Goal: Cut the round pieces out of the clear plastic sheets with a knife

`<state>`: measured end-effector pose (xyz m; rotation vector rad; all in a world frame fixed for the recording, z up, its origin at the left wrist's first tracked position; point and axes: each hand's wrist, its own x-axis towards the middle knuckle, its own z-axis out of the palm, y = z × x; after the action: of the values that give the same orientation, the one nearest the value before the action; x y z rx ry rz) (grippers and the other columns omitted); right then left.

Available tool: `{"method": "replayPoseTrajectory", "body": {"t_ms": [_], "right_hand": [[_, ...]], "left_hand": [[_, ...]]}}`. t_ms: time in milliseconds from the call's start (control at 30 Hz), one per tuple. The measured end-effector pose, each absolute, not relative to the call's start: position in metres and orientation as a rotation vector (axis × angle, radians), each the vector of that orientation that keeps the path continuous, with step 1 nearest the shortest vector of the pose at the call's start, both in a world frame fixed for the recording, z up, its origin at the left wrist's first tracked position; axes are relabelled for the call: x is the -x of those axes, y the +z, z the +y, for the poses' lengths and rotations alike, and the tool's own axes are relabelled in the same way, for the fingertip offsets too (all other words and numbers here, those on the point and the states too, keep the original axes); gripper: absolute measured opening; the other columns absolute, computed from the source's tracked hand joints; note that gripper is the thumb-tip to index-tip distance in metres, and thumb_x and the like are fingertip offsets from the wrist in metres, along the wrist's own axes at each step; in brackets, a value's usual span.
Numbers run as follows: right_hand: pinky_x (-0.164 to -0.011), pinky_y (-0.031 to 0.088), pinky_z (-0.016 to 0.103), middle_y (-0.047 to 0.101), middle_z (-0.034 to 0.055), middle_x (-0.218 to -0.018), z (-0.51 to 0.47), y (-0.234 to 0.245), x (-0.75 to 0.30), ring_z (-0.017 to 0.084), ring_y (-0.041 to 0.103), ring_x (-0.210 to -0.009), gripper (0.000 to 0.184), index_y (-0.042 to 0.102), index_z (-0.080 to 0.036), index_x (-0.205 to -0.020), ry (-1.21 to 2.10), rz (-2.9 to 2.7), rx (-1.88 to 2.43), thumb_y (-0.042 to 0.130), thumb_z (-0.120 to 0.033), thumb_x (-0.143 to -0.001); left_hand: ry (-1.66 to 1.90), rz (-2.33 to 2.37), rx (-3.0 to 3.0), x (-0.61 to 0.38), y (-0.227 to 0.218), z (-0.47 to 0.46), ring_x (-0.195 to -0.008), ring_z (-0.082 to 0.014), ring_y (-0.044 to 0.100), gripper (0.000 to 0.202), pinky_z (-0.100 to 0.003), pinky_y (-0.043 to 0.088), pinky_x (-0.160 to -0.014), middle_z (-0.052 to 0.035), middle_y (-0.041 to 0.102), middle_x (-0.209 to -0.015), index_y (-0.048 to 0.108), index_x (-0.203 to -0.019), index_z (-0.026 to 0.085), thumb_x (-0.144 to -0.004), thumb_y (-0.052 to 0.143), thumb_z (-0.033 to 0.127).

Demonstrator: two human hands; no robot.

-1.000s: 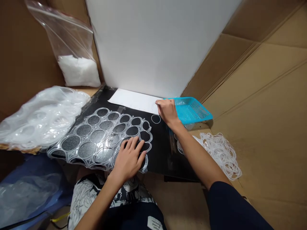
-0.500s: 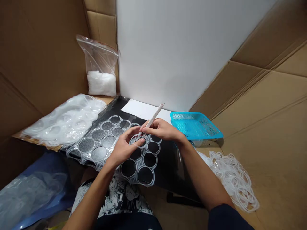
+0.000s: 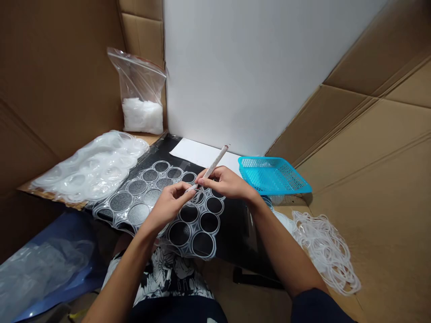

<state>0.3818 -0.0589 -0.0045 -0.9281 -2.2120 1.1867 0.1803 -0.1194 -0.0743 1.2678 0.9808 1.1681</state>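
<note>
My left hand point(image 3: 168, 202) is closed, thumb and fingers pinching a thin clear plastic ring point(image 3: 196, 202). In my right hand point(image 3: 229, 182) is a slim white pen-shaped tool point(image 3: 217, 161), its upper end pointing up and away. The tool's lower end sits at the ring by my left fingertips; what its tip is like is hidden. Beneath both hands lies a clear plastic sheet point(image 3: 197, 226) with rows of large round holes, spread on a black board point(image 3: 240, 224).
Stacked clear sheets point(image 3: 84, 175) lie at left, near a zip bag point(image 3: 143, 114) of white material. A blue basket point(image 3: 276, 177) stands at right, with a heap of clear rings point(image 3: 326, 251) in front of it. White paper point(image 3: 191, 152) lies behind; cardboard walls point(image 3: 373, 134) stand around.
My left fingers have drawn closer together in a pinch on the ring, and the ring has tilted. The pen-shaped tool has shifted slightly left and leans a little more.
</note>
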Motion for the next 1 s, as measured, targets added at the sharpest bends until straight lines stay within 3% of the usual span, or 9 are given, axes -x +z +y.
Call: {"method": "replayPoseTrajectory", "body": {"t_ms": [167,267,433,533,600,700,800,933,1000], "right_hand": [[-0.063,0.047,0.027,0.075,0.0057,-0.09,-0.049,-0.014,-0.4,0.013,0.058,-0.07,0.034,0.079,-0.018,-0.095,1.232,-2.133,1.005,0.066,-0.049,-0.093],[-0.062,0.046,0.028,0.074,0.0072,-0.091,-0.042,-0.029,-0.418,0.014,0.057,-0.069,0.035,0.078,-0.016,-0.092,0.998,-2.024,1.184,0.065,-0.049,-0.094],[-0.081,0.05,0.031,0.071,0.0093,-0.103,-0.051,-0.061,-0.459,0.018,0.065,-0.087,0.02,0.078,-0.018,-0.097,0.456,-2.271,1.382,0.059,-0.022,-0.097],[-0.083,0.05,0.03,0.068,0.0092,-0.109,-0.061,-0.074,-0.478,0.018,0.066,-0.091,0.031,0.079,-0.02,-0.097,0.345,-2.528,1.503,0.053,-0.005,-0.091],[-0.084,0.05,0.029,0.069,0.0091,-0.116,-0.062,-0.077,-0.483,0.019,0.067,-0.096,0.036,0.079,-0.021,-0.101,0.302,-2.568,1.603,0.051,-0.001,-0.09],[-0.087,0.05,0.03,0.069,0.0113,-0.123,-0.055,-0.076,-0.476,0.023,0.068,-0.106,0.029,0.076,-0.021,-0.113,0.192,-2.547,1.703,0.054,-0.012,-0.096],[-0.086,0.05,0.032,0.069,0.0155,-0.121,-0.043,-0.075,-0.46,0.027,0.068,-0.109,0.024,0.074,-0.018,-0.114,0.135,-2.541,1.909,0.057,-0.027,-0.099],[-0.083,0.049,0.034,0.068,0.0231,-0.124,-0.031,-0.081,-0.445,0.03,0.07,-0.108,0.03,0.071,-0.011,-0.115,0.166,-2.53,2.093,0.047,-0.021,-0.1],[-0.079,0.049,0.034,0.071,0.0247,-0.117,-0.024,-0.083,-0.444,0.031,0.071,-0.103,0.028,0.073,-0.008,-0.107,0.207,-2.549,2.109,0.05,-0.02,-0.096]], "left_hand": [[1.335,0.92,-1.047,-0.166,-0.07,-0.112,-0.092,-0.0199,0.066,0.016,-0.034,0.049,-0.092,-0.0037,0.072,-0.088,0.072,-0.079,0.019,-0.079,0.073,0.034],[1.279,1.061,-1.173,-0.154,-0.065,-0.106,-0.09,-0.0201,0.063,0.017,-0.034,0.047,-0.091,-0.0028,0.07,-0.084,0.07,-0.077,0.019,-0.081,0.068,0.036],[1.082,1.394,-1.697,-0.136,-0.045,-0.098,-0.094,-0.0213,0.059,0.025,-0.038,0.044,-0.093,-0.0041,0.063,-0.098,0.067,-0.074,0.021,-0.083,0.068,0.044],[1.084,1.439,-1.775,-0.13,-0.031,-0.09,-0.096,-0.0223,0.06,0.027,-0.038,0.045,-0.09,-0.0064,0.063,-0.109,0.07,-0.076,0.022,-0.082,0.069,0.047],[1.059,1.441,-1.692,-0.129,-0.024,-0.083,-0.085,-0.0211,0.058,0.028,-0.036,0.044,-0.08,-0.0065,0.066,-0.097,0.07,-0.075,0.022,-0.079,0.07,0.049],[1.036,1.355,-1.553,-0.134,-0.017,-0.076,-0.073,-0.0197,0.055,0.027,-0.034,0.04,-0.07,-0.0053,0.066,-0.079,0.07,-0.072,0.022,-0.079,0.068,0.048],[1.046,1.267,-1.516,-0.142,-0.013,-0.075,-0.078,-0.0212,0.058,0.022,-0.035,0.041,-0.073,-0.0069,0.07,-0.08,0.072,-0.07,0.022,-0.079,0.066,0.041],[1.039,1.23,-1.511,-0.143,-0.01,-0.075,-0.079,-0.0214,0.058,0.021,-0.036,0.042,-0.076,-0.007,0.071,-0.08,0.074,-0.069,0.023,-0.079,0.062,0.038],[1.013,1.215,-1.531,-0.141,-0.009,-0.075,-0.077,-0.0208,0.057,0.022,-0.035,0.043,-0.074,-0.0069,0.07,-0.078,0.074,-0.067,0.023,-0.079,0.061,0.036]]}}
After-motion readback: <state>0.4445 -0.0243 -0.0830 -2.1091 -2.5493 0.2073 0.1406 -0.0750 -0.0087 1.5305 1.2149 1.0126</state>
